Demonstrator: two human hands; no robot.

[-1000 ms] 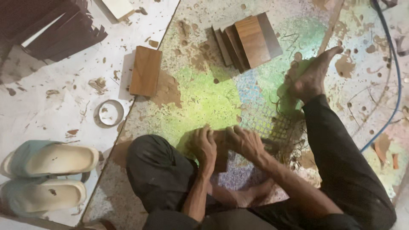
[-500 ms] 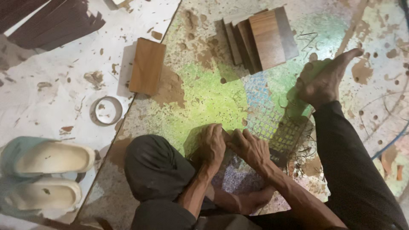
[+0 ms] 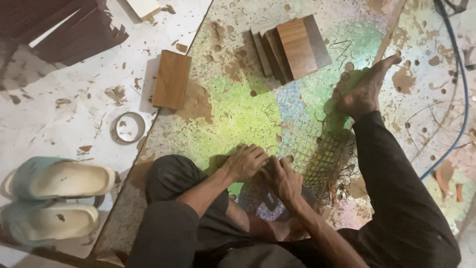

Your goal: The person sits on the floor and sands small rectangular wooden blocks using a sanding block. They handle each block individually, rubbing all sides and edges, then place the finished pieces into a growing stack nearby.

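Hands drew closer together; left hand (image 3: 246, 162), right hand (image 3: 282, 177) clenched, grasp unclear, near wood stack (image 3: 290, 48).

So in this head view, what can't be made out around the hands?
- What the left hand and right hand press on: covered by the hands themselves.
- Dark brown wood strips, top left: cut by the frame edge.
- Pale sandals: cut by the left edge.
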